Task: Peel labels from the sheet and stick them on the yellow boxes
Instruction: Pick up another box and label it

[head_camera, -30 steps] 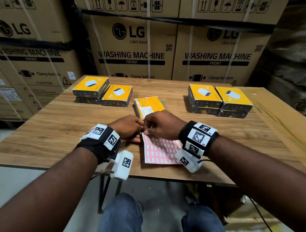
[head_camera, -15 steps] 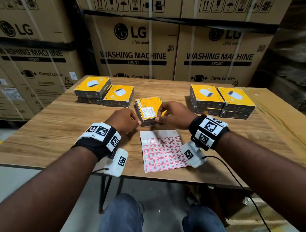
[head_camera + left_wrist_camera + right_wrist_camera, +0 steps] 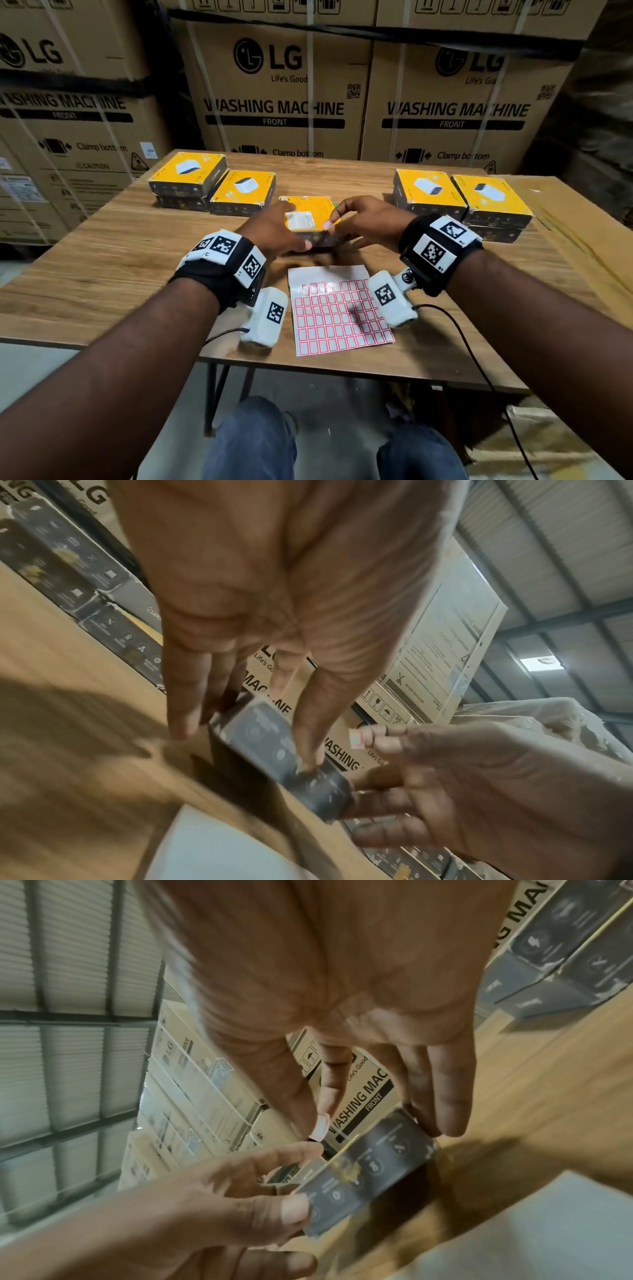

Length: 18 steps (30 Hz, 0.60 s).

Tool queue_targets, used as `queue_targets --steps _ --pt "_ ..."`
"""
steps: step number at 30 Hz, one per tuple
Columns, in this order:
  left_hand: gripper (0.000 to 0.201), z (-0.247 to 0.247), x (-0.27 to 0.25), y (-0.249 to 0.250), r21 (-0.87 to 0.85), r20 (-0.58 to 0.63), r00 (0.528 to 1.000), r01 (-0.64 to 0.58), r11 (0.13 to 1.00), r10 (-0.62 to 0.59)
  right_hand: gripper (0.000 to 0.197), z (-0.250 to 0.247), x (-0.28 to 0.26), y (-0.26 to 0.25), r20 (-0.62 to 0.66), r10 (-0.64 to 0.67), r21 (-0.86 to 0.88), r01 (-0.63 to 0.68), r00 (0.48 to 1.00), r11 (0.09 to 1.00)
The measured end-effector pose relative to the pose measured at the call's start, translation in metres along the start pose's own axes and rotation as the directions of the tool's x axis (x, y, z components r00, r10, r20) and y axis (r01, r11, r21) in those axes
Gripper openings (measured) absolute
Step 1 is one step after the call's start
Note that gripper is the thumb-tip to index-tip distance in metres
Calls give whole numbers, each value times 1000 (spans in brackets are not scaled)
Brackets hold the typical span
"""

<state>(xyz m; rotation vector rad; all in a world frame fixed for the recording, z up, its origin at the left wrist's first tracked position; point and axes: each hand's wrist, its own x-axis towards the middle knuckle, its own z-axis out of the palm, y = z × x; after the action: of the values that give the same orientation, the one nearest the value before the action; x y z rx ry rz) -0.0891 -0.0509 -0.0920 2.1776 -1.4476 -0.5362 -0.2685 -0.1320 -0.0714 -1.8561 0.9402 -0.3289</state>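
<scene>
The left hand (image 3: 274, 228) grips the middle yellow box (image 3: 310, 214) by its near corner, tilting it up off the table (image 3: 102, 260), seemingly to steady it while the right hand (image 3: 368, 222) carries a peeled label (image 3: 327, 224) stuck on its thumb tip, its other fingers bracing the box's side.

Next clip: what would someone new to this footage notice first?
Both hands meet at the table's middle: the left hand grips a yellow box, the right hand carries a small red-edged label on a fingertip. The label sheet lies nearest; washing-machine cartons fill the background.
</scene>
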Motion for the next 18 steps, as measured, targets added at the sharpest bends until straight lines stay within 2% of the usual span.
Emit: queue_targets --steps 4,9,11,14,16,18 --pt "79 4 -1 -2 -36 -161 987 -28 999 22 19 -2 0 -8 -54 -27 -40 25 998 999" --pt "38 -3 -2 5 -59 -308 947 -113 992 90 12 -8 -2 -20 -33 -48 -38 47 998 998" --pt "23 -9 -2 8 -106 -320 941 -149 983 108 13 -10 -5 -25 -5 -50 -41 50 999 998" --pt "11 -16 -3 13 -210 -290 953 -152 966 87 17 -8 -8 -31 10 -69 -116 70 998 991" --pt "4 -19 -4 16 -272 -251 966 -134 953 64 11 -5 -7 -33 -42 -150 -231 137 988 963" --pt "3 -20 -4 16 -294 -236 970 -122 948 51 3 -3 -5 -36 -119 -265 -380 202 957 902"
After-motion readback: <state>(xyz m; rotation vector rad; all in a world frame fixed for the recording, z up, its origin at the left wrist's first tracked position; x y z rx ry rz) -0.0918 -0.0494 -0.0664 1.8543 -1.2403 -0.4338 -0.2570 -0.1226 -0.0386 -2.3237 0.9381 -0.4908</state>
